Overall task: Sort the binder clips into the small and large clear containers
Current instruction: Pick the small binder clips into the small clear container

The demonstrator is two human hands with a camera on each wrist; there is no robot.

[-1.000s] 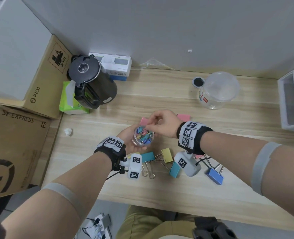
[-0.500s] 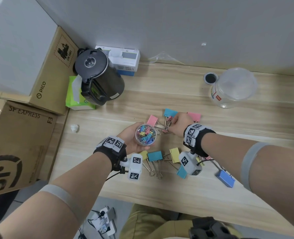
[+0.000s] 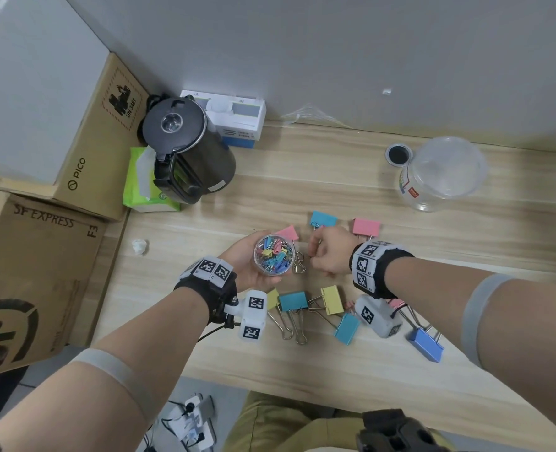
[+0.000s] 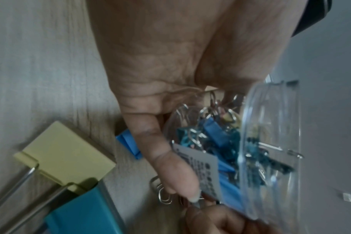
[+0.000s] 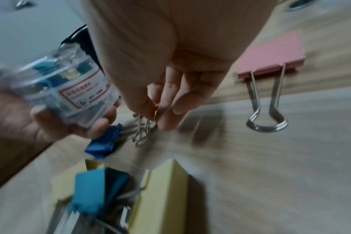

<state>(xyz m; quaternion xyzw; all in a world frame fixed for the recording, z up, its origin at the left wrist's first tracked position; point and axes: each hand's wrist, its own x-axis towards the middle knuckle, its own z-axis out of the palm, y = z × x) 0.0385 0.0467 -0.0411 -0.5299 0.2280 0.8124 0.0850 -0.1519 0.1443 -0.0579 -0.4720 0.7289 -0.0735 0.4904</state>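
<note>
Starting at the far left, cardboard boxes (image 3: 74, 151) lean against the wall, with a black kettle (image 3: 185, 148) beside them at the back of the counter (image 3: 335, 177). Nearer the front edge, the left hand (image 3: 250, 265) cups the small clear tub (image 3: 274, 255), fingers curled round its wall, its open mouth turned up, presumably so that small clips can be dropped straight in; it already holds a heap of small coloured ones. Just right of the tub, the right hand (image 3: 330, 256) reaches down to the counter and pinches the wire handles of a small clip (image 5: 144, 126) between thumb and fingertips, though motion blur makes its colour hard to tell. Around both hands the large binder clips (image 3: 329, 300) lie loose on the wood, pink and teal ones behind, yellow, teal and blue ones in front, none yet sorted. Further right, well apart at the back, the large clear jar (image 3: 440, 174) stands open beside a round cable hole (image 3: 398, 154), seemingly waiting for those big clips.
</note>
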